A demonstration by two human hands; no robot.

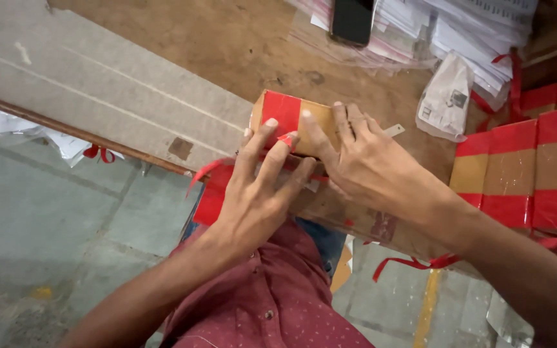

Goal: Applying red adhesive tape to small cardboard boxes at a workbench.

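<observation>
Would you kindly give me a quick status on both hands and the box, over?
Left hand and right hand both pressing red tape onto small cardboard box. Box at wooden table edge. Taped boxes stacked right, clear of hands.

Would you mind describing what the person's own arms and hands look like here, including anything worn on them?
Both forearms are bare, with no sleeves reaching the wrists in view. The left hand and the right hand wear no gloves, and no rings, watch or bracelets are visible. The fingernails look short and unpainted. Below the arms shows a dark red shirt with small pale dots and a button.
</observation>
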